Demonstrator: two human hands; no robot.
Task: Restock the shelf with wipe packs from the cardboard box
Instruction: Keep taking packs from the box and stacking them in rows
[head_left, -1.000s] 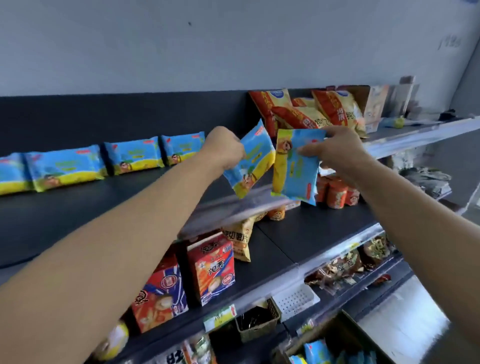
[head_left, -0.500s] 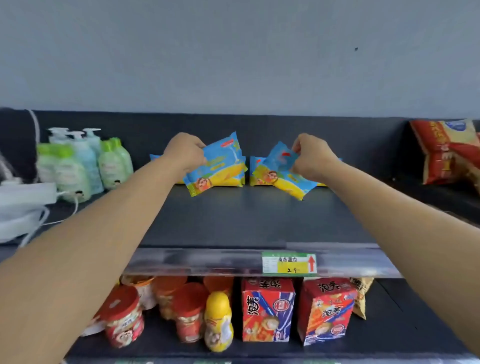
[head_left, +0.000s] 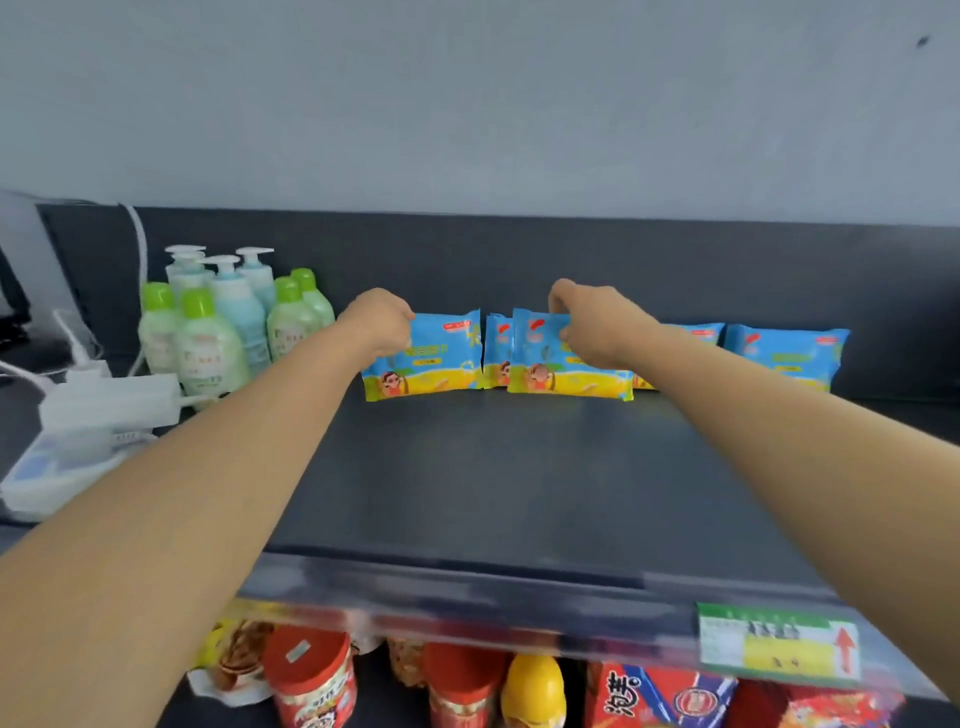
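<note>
The left hand (head_left: 382, 323) curls its fingers round the left edge of a wipe pack (head_left: 439, 358), upright at the back of the shelf (head_left: 493, 467). The right hand (head_left: 597, 327) pinches the top of a second pack (head_left: 571, 376) just beside it

A plain, evenly lit grey wall (head_left: 467, 93) is seen above the dark back panel (head_left: 675, 260) of the shelf (head_left: 519, 493).
</note>
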